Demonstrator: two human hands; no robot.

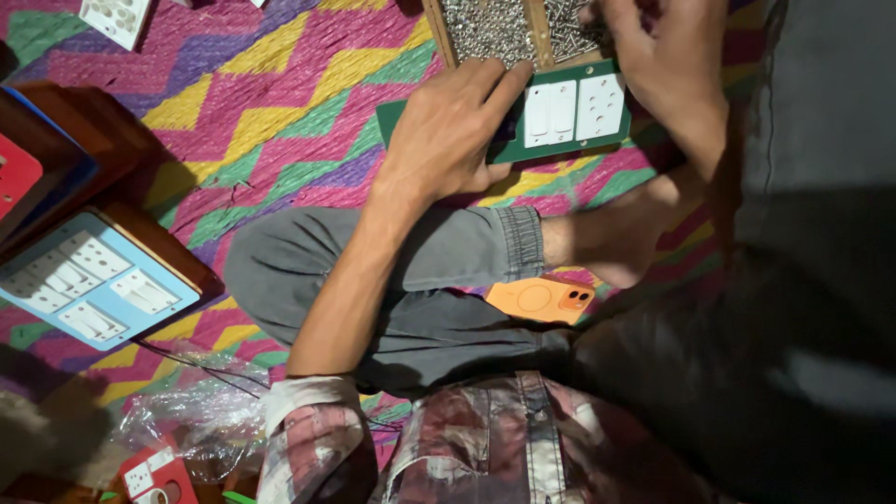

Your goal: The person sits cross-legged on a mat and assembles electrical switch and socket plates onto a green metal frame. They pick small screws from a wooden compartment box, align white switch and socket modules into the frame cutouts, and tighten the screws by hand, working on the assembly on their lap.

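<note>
The green switch plate [560, 140] lies flat on the woven mat [271, 112] in the upper middle of the frame, with a white double switch [549, 113] and a white socket [600, 105] set into it side by side. My left hand [448, 135] rests palm down on the plate's left part, fingers spread and flat, pressing rather than clasping anything. My right hand [653, 56] is above the plate's right end, at the top edge of the frame, its fingertips down in the wooden tray of screws [495, 28]; whether they are pinched on a screw I cannot tell, since they are partly out of sight. The tray touches the plate's upper edge.

Below the plate my crossed legs in grey trousers [411, 280] fill the centre, with an orange phone [541, 299] lying against them. At the left edge sits a light blue plate [93, 280] bearing white switches, and crumpled clear plastic [187, 411] lies in the lower left.
</note>
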